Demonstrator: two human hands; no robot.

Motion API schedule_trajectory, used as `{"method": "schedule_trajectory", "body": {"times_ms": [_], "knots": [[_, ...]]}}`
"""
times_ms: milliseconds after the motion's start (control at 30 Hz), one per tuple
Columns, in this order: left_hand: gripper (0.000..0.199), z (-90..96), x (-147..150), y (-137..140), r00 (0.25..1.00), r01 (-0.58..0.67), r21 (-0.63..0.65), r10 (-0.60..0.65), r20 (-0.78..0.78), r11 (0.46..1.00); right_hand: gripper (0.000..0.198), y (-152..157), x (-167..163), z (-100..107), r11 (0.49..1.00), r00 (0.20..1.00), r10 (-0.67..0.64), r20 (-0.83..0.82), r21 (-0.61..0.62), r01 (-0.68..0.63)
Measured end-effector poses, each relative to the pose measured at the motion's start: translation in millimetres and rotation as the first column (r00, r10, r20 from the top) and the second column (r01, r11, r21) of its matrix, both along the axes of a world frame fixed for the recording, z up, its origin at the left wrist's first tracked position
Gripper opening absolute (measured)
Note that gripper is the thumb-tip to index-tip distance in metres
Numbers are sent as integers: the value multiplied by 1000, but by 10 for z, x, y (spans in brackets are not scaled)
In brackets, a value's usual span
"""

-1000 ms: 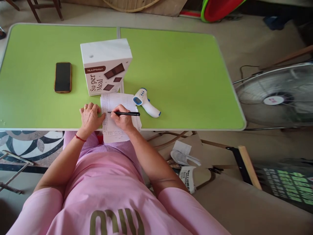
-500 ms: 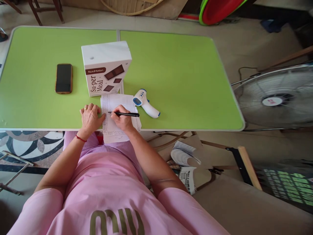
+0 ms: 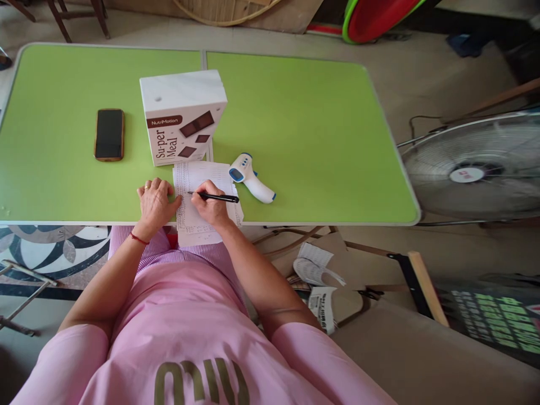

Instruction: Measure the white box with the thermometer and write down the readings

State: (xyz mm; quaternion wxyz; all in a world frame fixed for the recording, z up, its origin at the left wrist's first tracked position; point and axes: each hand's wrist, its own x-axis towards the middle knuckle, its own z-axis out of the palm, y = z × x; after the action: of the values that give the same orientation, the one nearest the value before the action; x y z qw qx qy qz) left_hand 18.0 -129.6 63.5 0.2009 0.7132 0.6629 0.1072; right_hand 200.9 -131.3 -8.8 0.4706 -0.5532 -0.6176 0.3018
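Between the fingers of my right hand [image 3: 211, 205] is a black pen [image 3: 219, 197], its tip on a sheet of paper [image 3: 206, 174] covered in handwriting. The paper overhangs the table's near edge. My left hand [image 3: 156, 202] rests on the table, fingers slightly bent and apart, thumb at the paper's left edge; it holds nothing. Just beyond the paper stands a white "Super Meal" box [image 3: 183, 118], upright. A white and blue infrared thermometer [image 3: 253, 180] lies to the right, touching or very close to the paper's edge.
A phone [image 3: 109, 135] lies dark-screened on the left of the green table [image 3: 295, 129]. A large floor fan [image 3: 468, 171] stands off its right end. Below to the right, loose papers [image 3: 318, 267] lie near a chair frame.
The pen has tilted or shifted very slightly in my right hand. Both hands otherwise stay in place; the whole view has moved a little.
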Motion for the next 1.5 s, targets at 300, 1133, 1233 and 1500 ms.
{"method": "schedule_trajectory", "body": {"times_ms": [300, 1133, 1233, 1500], "knots": [[21, -29, -18, 18, 1000, 4, 13, -4, 22, 1000, 31, -1, 184, 64, 1000, 998, 3, -66, 22, -2], [41, -37, -49, -11, 996, -5, 19, 4, 91, 1000, 24, -61, 124, -2, 999, 999, -15, -52, 30, 16], [28, -35, -32, -13, 998, 5, 15, -6, 58, 1000, 23, -61, 116, -16, 999, 999, -10, -47, 37, 12], [22, -62, -54, -5, 999, 15, 16, -15, 45, 1000, 21, -66, 103, -46, 999, 1000, -2, -30, 36, 3]]}}
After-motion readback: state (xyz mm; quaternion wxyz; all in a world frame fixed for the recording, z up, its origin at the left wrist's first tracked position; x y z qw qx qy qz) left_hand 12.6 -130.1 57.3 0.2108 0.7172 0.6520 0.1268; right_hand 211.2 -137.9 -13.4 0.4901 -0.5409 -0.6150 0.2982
